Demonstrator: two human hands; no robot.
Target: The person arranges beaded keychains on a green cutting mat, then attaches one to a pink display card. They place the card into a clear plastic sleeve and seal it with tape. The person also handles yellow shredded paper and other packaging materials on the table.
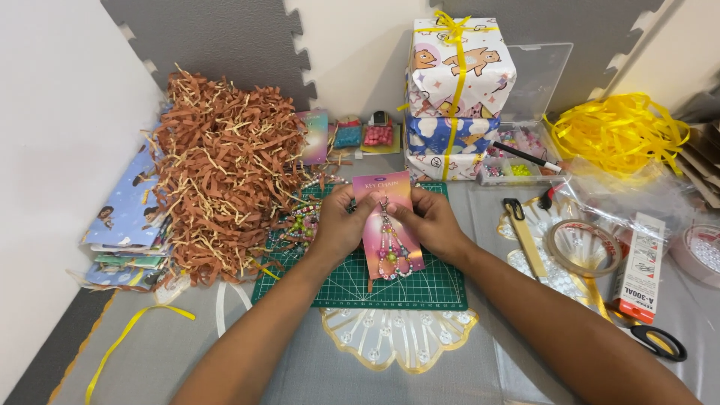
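My left hand and my right hand together hold a pink backing card over a green cutting mat. A beaded keychain with coloured beads hangs down the card's front. My left fingers pinch the card's left edge. My right thumb and fingers press at the keychain's metal clip near the top of the card. More beaded strands lie on the mat just left of my left hand.
A heap of brown shredded paper fills the left. Stacked wrapped gift boxes with yellow ribbon stand behind. A bead box, loose yellow ribbon, a tape roll, a cutter and scissors lie right.
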